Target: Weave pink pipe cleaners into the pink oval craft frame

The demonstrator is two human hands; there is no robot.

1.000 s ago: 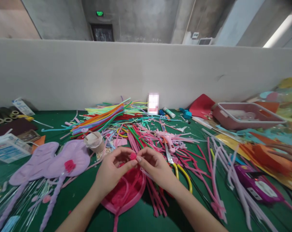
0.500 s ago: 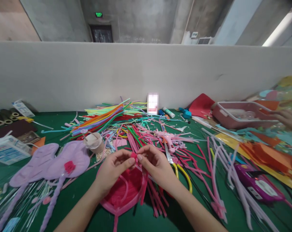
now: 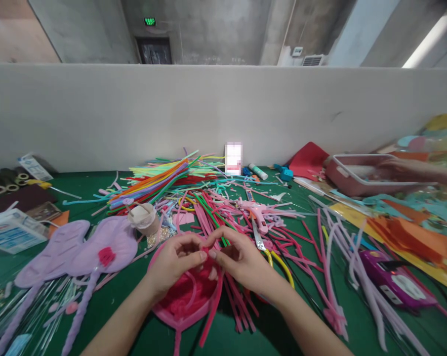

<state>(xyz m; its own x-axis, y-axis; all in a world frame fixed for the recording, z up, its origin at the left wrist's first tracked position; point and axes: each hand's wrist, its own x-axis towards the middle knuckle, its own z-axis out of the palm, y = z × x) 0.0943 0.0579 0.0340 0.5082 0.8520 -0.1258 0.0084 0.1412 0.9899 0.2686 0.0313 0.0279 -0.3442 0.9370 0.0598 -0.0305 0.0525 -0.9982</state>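
My left hand (image 3: 179,262) and my right hand (image 3: 240,257) meet fingertip to fingertip, both pinching a pink-red pipe cleaner (image 3: 213,316) whose loose tail hangs down toward me. The pinched end is mostly hidden by the fingers. Right below them lies a flat pink-red pipe-cleaner piece (image 3: 171,302) with a paler pink rim and a stem pointing to me. Several cut pink pipe cleaners (image 3: 241,309) lie beside it on the right. Scissors with yellow handles (image 3: 282,264) rest near my right wrist, and a pink glue gun (image 3: 258,215) lies beyond them.
Lilac fuzzy pieces on stems (image 3: 78,247) and a paper cup (image 3: 143,217) stand left. A colourful pipe-cleaner heap (image 3: 160,180) lies behind. To the right are a purple device (image 3: 393,279) and a pink bin (image 3: 342,178), with another person's hand (image 3: 404,168) in it.
The pinched end has sunk between my fingers and the pipe cleaner's tail has swung lower toward me. On the right, the other person's hand has moved left into the bin.
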